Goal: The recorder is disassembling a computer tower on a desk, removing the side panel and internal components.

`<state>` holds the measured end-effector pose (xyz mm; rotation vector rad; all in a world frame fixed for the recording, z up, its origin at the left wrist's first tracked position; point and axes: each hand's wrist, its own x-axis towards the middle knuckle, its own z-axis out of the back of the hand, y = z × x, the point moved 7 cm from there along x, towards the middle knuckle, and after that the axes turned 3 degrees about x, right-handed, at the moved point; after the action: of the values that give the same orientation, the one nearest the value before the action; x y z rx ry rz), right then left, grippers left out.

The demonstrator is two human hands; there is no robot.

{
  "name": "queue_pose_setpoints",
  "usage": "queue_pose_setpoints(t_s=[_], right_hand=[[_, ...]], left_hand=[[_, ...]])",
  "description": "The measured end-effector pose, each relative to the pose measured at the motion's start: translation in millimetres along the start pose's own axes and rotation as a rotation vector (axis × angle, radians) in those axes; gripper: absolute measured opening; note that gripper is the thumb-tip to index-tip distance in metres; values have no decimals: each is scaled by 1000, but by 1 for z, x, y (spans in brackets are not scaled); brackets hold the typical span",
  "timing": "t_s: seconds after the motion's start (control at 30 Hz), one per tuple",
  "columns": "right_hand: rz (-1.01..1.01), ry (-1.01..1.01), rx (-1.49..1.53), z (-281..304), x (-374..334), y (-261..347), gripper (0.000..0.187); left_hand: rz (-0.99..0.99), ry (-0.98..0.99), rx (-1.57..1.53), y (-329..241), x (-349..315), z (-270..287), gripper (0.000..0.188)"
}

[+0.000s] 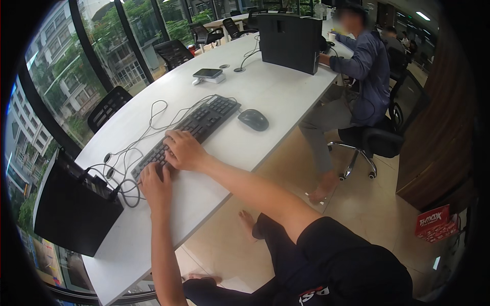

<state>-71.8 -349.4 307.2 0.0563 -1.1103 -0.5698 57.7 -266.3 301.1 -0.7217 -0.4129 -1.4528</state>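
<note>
A black keyboard (206,118) lies slantwise on the white desk (204,204). Over its near left end rests my left hand (155,183), fingers apart and bent onto the keys. Just beyond it, my right hand (185,149) lies across the middle keys, its fingers spread and curved, holding nothing. To the right of the keyboard's far end sits a black mouse (253,120), touched by neither hand. Thin dark cables (153,122) loop along the keyboard's far side.
A black computer case (76,206) stands at the desk's left end; another black panel-like case (290,43) stands at the far right. A phone (207,73) rests on a small white box. A seated person (362,76) works at the desk's right side. Black chairs (109,107) line the window side.
</note>
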Motion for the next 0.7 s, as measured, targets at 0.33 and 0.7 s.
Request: queue_pose_setpoints(t_s=[0.33,0.7], right_hand=[[17,190,5,0,0,-1,24],[51,214,-64,-7,-3,4,32]], left_hand=[[26,-121,-21,-4,0,-5,24],[31,-91,89,-3,-3,-16,30]])
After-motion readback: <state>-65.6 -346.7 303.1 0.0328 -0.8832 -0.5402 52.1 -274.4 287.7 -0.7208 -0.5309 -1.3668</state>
